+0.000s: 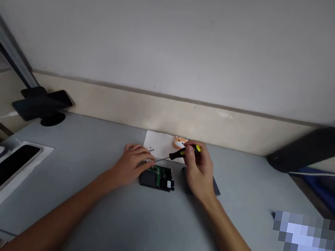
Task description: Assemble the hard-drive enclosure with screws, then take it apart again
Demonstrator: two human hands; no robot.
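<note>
At the grey desk (143, 225), my left hand (133, 163) steadies a small opened black device (158, 177) showing green circuitry, while my right hand (199, 169) grips a yellow-and-black screwdriver (184, 153) angled onto it.

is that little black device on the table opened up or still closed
Opened: the device shows its bare green circuit board on top.
</note>
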